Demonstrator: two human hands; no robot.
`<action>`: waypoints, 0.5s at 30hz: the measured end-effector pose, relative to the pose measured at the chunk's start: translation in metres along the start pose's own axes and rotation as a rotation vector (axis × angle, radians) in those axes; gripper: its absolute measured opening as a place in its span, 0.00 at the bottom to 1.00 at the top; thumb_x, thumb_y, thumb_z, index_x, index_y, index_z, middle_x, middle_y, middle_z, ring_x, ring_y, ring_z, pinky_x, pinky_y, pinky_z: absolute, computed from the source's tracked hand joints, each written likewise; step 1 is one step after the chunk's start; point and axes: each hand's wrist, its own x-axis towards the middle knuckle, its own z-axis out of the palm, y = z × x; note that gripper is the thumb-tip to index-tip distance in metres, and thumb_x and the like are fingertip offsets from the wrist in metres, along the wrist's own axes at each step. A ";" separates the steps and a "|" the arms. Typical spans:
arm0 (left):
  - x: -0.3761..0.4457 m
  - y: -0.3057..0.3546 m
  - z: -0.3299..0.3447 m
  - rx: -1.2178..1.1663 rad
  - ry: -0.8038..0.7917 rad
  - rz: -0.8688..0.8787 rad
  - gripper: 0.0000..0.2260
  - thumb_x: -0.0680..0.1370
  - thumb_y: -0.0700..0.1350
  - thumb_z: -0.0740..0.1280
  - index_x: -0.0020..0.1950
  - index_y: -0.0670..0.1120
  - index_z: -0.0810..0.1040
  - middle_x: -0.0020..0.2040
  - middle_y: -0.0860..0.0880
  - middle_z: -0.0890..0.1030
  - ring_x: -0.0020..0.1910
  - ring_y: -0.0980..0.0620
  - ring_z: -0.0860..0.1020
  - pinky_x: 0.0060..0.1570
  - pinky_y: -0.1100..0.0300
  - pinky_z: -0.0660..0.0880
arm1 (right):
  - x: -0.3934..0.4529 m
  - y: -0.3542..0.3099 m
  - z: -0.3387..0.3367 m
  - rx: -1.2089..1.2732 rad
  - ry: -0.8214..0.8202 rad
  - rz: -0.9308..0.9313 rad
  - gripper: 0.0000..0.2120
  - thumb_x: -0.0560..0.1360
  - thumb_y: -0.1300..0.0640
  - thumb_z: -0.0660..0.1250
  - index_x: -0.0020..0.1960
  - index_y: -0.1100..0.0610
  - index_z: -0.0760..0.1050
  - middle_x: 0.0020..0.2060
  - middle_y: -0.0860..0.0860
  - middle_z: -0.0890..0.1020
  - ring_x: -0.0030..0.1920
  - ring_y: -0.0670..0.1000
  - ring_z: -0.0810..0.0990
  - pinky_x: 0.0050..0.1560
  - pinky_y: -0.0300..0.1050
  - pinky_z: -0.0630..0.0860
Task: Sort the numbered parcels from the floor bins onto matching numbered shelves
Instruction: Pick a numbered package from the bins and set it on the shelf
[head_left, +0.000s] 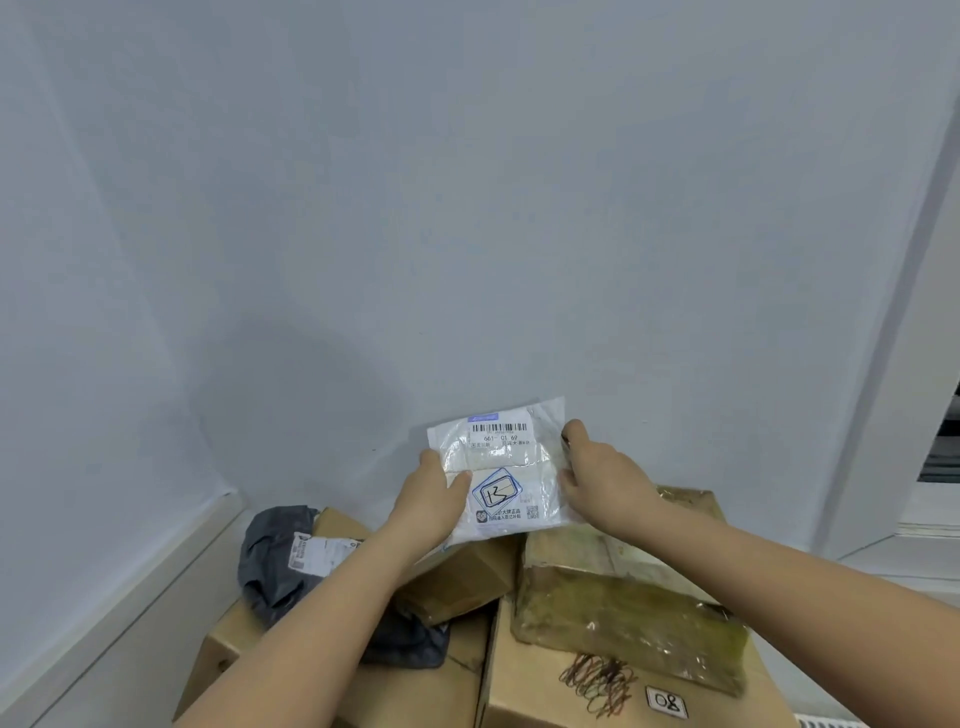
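Currently both hands hold a white plastic parcel (498, 470) up in front of the wall (363, 208), above the pile. Left hand (434, 501) pinches its left edge, thumb on the front; right hand (597, 475) grips the right edge, fingers curled round it. Label reads a handwritten "13". Below: brown taped box (623, 587) at right, grey poly bag (275, 561) at left, cardboard box marked "08" (545, 691) nearest, scribble beside the number.

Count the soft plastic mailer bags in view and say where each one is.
2. The white mailer bag is held up between the left hand and right hand. The grey mailer bag lies on the cardboard boxes, lower left. Others may be hidden underneath.
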 end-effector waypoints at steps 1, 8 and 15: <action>-0.007 0.001 -0.005 0.011 0.009 0.015 0.11 0.82 0.47 0.59 0.60 0.41 0.66 0.50 0.47 0.75 0.43 0.51 0.74 0.37 0.59 0.68 | -0.005 -0.004 -0.002 -0.009 0.013 -0.008 0.09 0.78 0.61 0.56 0.51 0.55 0.55 0.34 0.50 0.69 0.36 0.59 0.71 0.33 0.48 0.63; -0.062 -0.002 -0.038 0.123 0.055 0.035 0.08 0.83 0.48 0.58 0.55 0.43 0.64 0.45 0.48 0.73 0.41 0.50 0.72 0.30 0.61 0.62 | -0.049 -0.039 -0.010 -0.034 0.057 -0.040 0.10 0.78 0.60 0.56 0.58 0.59 0.60 0.39 0.54 0.73 0.37 0.59 0.72 0.37 0.48 0.66; -0.109 -0.021 -0.058 0.118 0.087 0.030 0.08 0.82 0.47 0.60 0.53 0.44 0.65 0.47 0.46 0.74 0.45 0.46 0.74 0.40 0.55 0.67 | -0.095 -0.068 -0.010 -0.012 0.073 -0.089 0.09 0.78 0.59 0.58 0.56 0.59 0.63 0.48 0.58 0.78 0.47 0.61 0.78 0.38 0.48 0.67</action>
